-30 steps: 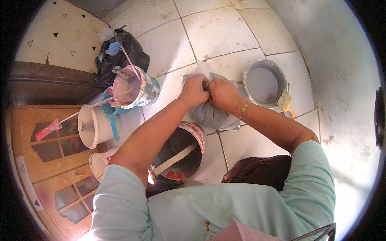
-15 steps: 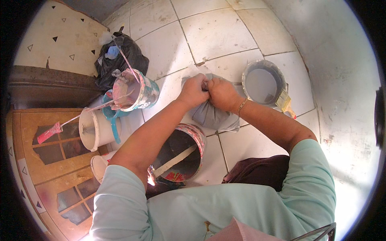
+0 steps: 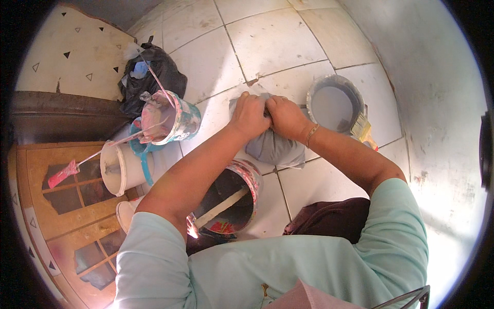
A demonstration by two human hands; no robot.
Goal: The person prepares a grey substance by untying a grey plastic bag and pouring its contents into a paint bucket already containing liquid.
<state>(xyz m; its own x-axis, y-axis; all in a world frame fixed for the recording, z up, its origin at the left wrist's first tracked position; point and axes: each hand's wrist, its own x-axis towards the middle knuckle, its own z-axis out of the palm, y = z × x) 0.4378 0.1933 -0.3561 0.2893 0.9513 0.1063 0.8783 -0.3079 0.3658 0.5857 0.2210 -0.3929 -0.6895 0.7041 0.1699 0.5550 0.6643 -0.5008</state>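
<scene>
A plastic bag of grey material (image 3: 277, 148) rests on the tiled floor in front of me, its filled body bulging below my wrists. My left hand (image 3: 251, 114) and my right hand (image 3: 286, 117) meet side by side at its gathered top, both closed on the plastic. The fingertips are mostly tucked out of sight. To the right of the bag stands a round bucket (image 3: 312, 98) of smooth grey liquid. A paintbrush (image 3: 362, 132) with pale bristles lies against that bucket's near right rim.
Close below my left forearm is a dark-insided bucket (image 3: 253, 177) with a wooden stick (image 3: 222, 208) across it. At left stand a paint-smeared bucket (image 3: 189, 122), a white bucket (image 3: 131, 170), a pink roller (image 3: 63, 174) and a black rubbish bag (image 3: 170, 77). A wall (image 3: 427, 98) rises at right.
My left hand has tilted and come slightly lower against the right one, still closed on the bag's top. The right hand has barely moved. The whole view has shifted a little.
</scene>
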